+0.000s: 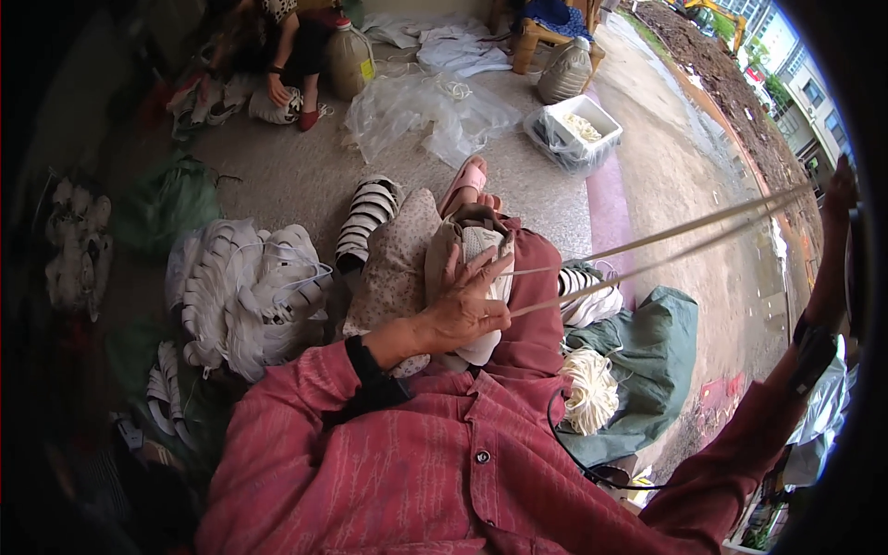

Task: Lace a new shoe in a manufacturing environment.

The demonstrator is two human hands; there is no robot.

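A white-and-beige shoe [476, 242] rests in my lap, between a floral-patterned cloth [393, 268] and my red trouser leg. My left hand [453, 314] lies over the shoe with its fingers bent and partly spread, pressing on it and steadying it. Two long strands of pale shoelace [675, 228] run taut from the shoe to the far right. At their other end my right hand [840, 190] is closed on them, with that arm stretched out and raised. The right fingers are small and dim near the picture's rim.
Bundles of white shoes [250, 296] lie at my left; a stacked row [368, 217] stands ahead. At right are coiled white laces [590, 393] on a green sheet [661, 370]. Farther off are a white box [592, 139], clear plastic [407, 116], jugs [350, 60] and a co-worker's hand [277, 90].
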